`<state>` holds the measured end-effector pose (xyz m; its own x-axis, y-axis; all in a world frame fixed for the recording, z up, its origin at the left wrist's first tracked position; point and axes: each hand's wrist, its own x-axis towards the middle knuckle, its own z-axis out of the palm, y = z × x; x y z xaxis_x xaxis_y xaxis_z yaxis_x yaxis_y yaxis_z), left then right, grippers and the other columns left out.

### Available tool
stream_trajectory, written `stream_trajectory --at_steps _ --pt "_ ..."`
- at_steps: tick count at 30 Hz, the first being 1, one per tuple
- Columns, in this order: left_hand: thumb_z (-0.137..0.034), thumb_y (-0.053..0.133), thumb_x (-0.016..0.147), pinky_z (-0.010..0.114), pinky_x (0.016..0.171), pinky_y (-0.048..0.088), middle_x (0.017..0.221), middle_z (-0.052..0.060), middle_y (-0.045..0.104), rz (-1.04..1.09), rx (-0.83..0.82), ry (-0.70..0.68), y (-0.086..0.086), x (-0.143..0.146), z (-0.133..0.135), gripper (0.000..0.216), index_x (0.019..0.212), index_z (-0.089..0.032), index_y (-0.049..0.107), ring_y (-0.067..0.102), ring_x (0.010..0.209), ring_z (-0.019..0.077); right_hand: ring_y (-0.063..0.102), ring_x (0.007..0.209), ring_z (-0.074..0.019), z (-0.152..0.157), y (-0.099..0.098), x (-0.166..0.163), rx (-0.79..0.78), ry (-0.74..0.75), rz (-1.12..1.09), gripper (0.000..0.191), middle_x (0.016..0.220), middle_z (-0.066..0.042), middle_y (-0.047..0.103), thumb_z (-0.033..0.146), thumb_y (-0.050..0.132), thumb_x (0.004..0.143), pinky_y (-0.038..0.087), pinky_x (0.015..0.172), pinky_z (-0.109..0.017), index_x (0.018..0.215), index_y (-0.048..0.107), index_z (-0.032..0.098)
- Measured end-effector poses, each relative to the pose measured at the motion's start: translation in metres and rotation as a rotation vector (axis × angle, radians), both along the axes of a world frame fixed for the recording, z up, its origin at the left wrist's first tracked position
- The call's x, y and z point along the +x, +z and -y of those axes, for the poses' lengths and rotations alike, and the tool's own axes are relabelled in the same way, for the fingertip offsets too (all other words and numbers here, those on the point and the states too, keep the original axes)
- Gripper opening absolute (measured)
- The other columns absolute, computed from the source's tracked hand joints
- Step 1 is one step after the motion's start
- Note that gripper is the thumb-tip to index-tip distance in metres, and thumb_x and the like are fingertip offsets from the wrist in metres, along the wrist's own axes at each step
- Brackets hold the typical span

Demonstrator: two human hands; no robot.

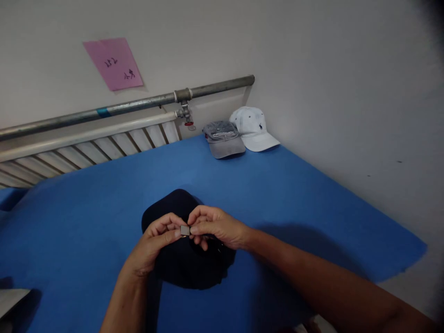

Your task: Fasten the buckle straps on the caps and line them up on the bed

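A dark navy cap [180,268] lies on the blue table cover [86,217] in front of me. Both my hands are over it. My left hand [152,245] and my right hand [215,226] pinch a small metal buckle [185,230] on the cap's strap between thumbs and fingers. The fingers of both hands are curled closed around the buckle. The strap itself is mostly hidden under my fingers.
A grey cap [224,138] and a white cap [253,128] sit at the far corner by the wall. A metal pipe [121,108] and a radiator [86,148] run along the back wall, under a pink paper note [114,63].
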<state>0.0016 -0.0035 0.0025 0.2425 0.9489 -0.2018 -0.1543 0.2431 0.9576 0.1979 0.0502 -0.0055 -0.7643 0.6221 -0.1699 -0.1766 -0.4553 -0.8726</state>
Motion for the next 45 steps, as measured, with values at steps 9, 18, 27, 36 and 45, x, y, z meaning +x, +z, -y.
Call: stream_trajectory --at_steps 9,18,27,36,45 --pt "-0.026 0.076 0.072 0.019 0.06 0.045 0.07 -0.001 0.067 0.026 0.014 0.037 0.0 0.001 0.0 0.013 0.079 -0.018 0.069 0.059 0.063 0.0103 0.063 0.061 -0.0082 -0.001 0.01 0.014 0.09 0.019 0.098 0.012 0.07 0.002 0.067 0.015 0.066 0.071 0.049 0.063 -0.022 0.082 0.061 0.015" --pt "-0.023 0.076 0.07 0.02 0.062 0.043 0.071 -0.002 0.066 -0.06 0.056 0.056 -0.001 -0.003 0.001 0.012 0.079 -0.02 0.07 0.057 0.064 0.0103 0.057 0.065 -0.0076 -0.007 0.02 0.024 0.203 0.039 0.178 0.02 0.073 0.003 0.065 0.018 0.072 0.068 0.041 0.063 -0.022 0.086 0.062 0.018" --pt "-0.023 0.075 0.073 0.016 0.051 0.04 0.066 -0.001 0.067 0.078 -0.079 -0.093 -0.002 0.007 0.007 0.013 0.082 -0.019 0.067 0.057 0.054 0.0074 0.055 0.066 -0.0069 0.001 0.026 0.022 0.248 -0.028 0.054 0.013 0.075 0.003 0.063 0.014 0.066 0.07 0.041 0.063 -0.021 0.081 0.059 0.017" --pt "-0.021 0.082 0.063 0.014 0.053 0.041 0.067 -0.002 0.067 0.061 -0.017 -0.036 -0.001 -0.001 0.006 0.024 0.083 -0.02 0.069 0.057 0.056 0.0069 0.058 0.069 -0.0087 0.002 0.027 0.024 0.233 0.033 0.124 0.022 0.074 0.004 0.064 0.017 0.072 0.066 0.044 0.071 -0.025 0.085 0.06 0.018" --pt "-0.022 0.08 0.068 0.015 0.053 0.04 0.066 -0.002 0.064 0.036 -0.027 -0.139 0.0 0.004 0.005 0.02 0.08 -0.018 0.065 0.054 0.056 0.0063 0.055 0.068 -0.0083 0.009 0.027 0.017 0.315 0.016 0.111 0.014 0.074 0.004 0.061 0.018 0.069 0.072 0.042 0.068 -0.025 0.082 0.059 0.018"
